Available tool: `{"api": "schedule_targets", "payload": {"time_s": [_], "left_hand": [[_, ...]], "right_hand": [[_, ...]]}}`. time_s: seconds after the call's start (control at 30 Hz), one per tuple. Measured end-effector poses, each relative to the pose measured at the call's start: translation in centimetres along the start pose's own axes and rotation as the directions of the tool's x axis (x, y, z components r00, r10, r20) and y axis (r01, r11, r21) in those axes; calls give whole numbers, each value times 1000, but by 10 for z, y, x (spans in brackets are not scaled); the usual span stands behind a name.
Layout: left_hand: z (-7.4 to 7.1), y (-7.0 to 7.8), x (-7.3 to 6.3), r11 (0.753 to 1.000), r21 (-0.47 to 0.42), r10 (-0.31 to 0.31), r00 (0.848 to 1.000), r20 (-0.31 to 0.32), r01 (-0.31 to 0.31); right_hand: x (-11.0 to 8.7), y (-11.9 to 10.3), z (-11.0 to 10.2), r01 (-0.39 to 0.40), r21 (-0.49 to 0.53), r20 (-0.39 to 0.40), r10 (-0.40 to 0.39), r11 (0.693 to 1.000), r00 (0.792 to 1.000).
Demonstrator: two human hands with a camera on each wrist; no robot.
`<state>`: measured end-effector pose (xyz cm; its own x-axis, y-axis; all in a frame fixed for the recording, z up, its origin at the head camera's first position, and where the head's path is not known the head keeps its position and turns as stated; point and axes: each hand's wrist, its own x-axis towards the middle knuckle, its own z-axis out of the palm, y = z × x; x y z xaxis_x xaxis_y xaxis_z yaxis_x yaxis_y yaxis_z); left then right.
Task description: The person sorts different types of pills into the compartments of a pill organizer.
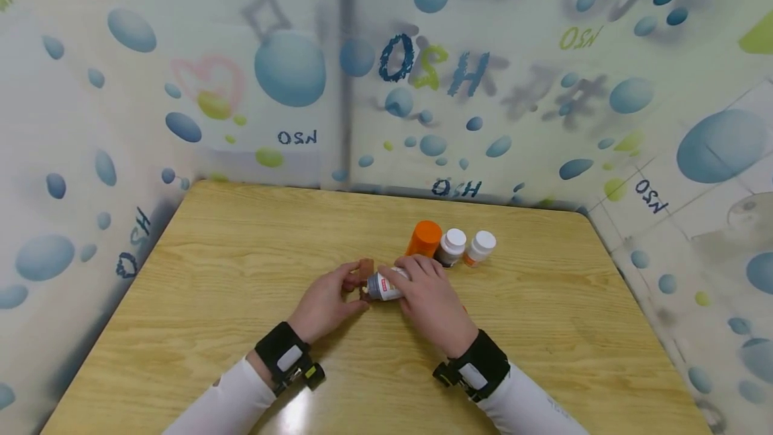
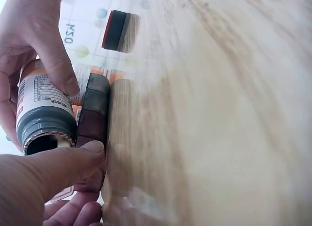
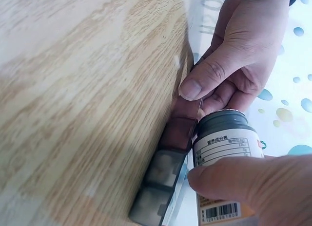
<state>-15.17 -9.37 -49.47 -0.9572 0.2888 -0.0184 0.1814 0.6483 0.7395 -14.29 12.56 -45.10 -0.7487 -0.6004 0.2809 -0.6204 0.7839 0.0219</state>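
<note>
A pill organizer [image 1: 366,267] with reddish-brown and smoky grey compartments [image 3: 162,166] lies on the table. My left hand [image 1: 326,304] holds it at its reddish end, thumb on the near side and fingers on the far side. In my right hand [image 1: 431,297] is a white-labelled pill bottle [image 2: 46,97] with a grey neck, gripped and tipped toward the left. Its uncapped mouth is against or just over the organizer beside the left thumb. Something pale, likely a pill [image 2: 63,141], shows at the mouth. Pale contents are visible through the grey compartments.
Behind the right hand stand an orange bottle [image 1: 426,236] and two white-capped bottles [image 1: 453,242] [image 1: 482,244]. A dark cap with a red edge [image 2: 115,31] lies on the wooden table [image 1: 241,233]. A patterned wall borders the table's far side.
</note>
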Motion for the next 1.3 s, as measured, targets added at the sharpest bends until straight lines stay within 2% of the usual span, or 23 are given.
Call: {"api": "schedule_targets", "payload": {"time_s": [0.37, 0.63, 0.93, 1.07, 1.2, 1.3], "left_hand": [[-1, 2, 0, 1000, 3, -21, 1000, 10, 21], [-1, 2, 0, 1000, 1, -18, 1000, 8, 18], [0, 2, 0, 1000, 2, -21, 1000, -2, 21], [1, 2, -1, 1000, -8, -16, 1000, -4, 16], [2, 0, -1, 1000, -17, -11, 1000, -14, 11], [2, 0, -2, 1000, -24, 3, 1000, -23, -3]], "right_hand": [[0, -1, -4, -13, 33, 13, 13, 999, 1000], [-2, -1, -2, -12, 29, -13, 13, 1000, 1000], [-8, 2, 2, -104, 90, -1, 104, 990, 995], [-14, 4, -2, -140, 206, -21, 147, 969, 989], [-22, 6, -8, -168, 345, -14, 184, 924, 983], [-29, 6, -12, -178, 413, 23, 186, 893, 982]]}}
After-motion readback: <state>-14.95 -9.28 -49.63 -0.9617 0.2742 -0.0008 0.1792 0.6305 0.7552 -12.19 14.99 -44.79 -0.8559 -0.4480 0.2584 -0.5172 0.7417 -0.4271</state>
